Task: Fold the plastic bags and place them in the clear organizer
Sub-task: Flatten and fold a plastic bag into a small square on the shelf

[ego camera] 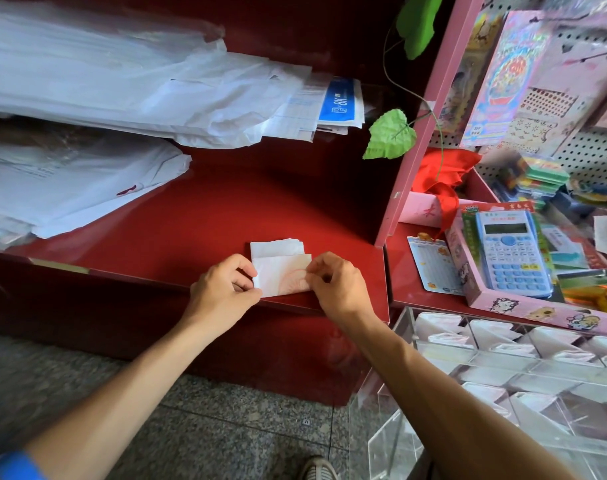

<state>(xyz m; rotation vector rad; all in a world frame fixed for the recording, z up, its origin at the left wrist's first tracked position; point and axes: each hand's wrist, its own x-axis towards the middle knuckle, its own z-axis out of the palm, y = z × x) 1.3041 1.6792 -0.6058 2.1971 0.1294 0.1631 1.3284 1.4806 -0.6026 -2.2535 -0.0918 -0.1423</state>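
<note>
Stationery-shop clutter is surrounding a dark red table [198,216], seen from the head camera looking down over both forearms.

Near the front edge of that table a small folded white plastic bag with a faint pink print [281,273] is lying flat, folded down to a compact rectangle with one flap stepped over another. The left hand [226,289] is pinching the bag's left edge between curled fingers and thumb, and the right hand [336,282] is pinching its right edge the same way, both pressing the packet against the table. Behind the bag, toward the back of the table, loose stacks of unfolded white plastic bags [115,84] are lying waiting. To the right of the bag and lower down, the clear acrylic organizer with slanted compartments [503,368] is already holding rows of folded white packets. Beyond it, a light blue calculator in a pink box [513,251] is resting on a pink display shelf [433,81].

Judging by its look, the bag is feather-light, thin, soft and slippery, likely to spring open if released, so the sensible hold is a firm pinch across the folded layers at the edges, keeping creases pressed while carrying it to the organizer.
</note>
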